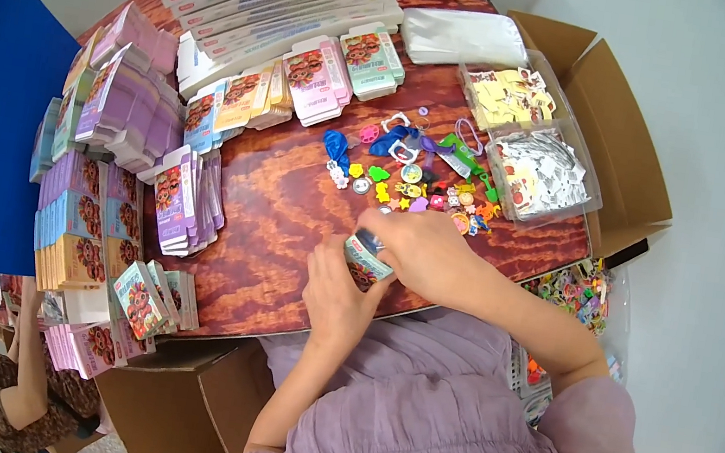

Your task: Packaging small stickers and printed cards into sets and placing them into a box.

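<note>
Near the table's front edge, my left hand [336, 293] wraps round a small light green printed carton [366, 265]. My right hand [423, 250] is closed at the carton's upper end, its fingertips bent down over a dark spot there. What those fingers pinch is hidden. Just beyond both hands lies a loose spread of small colourful toy pieces [408, 190]. Among them are a blue balloon [337, 148], a green plastic toy [464, 159] and white frame-shaped pieces [404, 152].
Flat cartons stand at left in purple [183, 204], yellow [250, 99] and pink [313, 83] stacks. Filled green cartons [147, 302] lie front left. Clear tubs [544, 169] hold cards at right, before a cardboard box [620, 134]. A co-worker's arm [29, 355] shows lower left.
</note>
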Motion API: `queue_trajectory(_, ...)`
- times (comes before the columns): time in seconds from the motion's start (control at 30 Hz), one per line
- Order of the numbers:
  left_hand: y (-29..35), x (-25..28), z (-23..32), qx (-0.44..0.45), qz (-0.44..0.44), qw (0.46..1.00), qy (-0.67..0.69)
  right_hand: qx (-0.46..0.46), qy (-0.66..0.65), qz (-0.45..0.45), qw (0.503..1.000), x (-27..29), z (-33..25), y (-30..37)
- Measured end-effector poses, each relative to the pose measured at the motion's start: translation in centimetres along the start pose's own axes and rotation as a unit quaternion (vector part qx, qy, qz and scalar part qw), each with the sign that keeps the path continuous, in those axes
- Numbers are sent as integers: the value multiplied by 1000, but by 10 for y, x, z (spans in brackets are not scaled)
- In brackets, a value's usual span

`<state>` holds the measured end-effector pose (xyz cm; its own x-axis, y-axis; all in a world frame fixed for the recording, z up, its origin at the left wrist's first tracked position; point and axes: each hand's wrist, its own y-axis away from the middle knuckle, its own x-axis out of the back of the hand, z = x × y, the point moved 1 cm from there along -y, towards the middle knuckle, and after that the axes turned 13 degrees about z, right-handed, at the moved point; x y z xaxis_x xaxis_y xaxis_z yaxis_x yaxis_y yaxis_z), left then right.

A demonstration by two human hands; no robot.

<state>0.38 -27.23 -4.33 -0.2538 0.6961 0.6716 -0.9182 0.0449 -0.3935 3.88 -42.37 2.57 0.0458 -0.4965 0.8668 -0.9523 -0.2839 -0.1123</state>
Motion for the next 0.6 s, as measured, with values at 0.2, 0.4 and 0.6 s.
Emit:
queue_trajectory(0.2,-6,-1,-5,26,43,999,11,-45,-115,84,989,7,-5,10)
queue_trajectory(0.4,-7,-1,-7,74,88,989,95,132,-76,304,940,10,-14,20)
queue_trajectory(0.6,-6,6,-2,37,73,987,141,-117,-372,257,884,-17,-2,36)
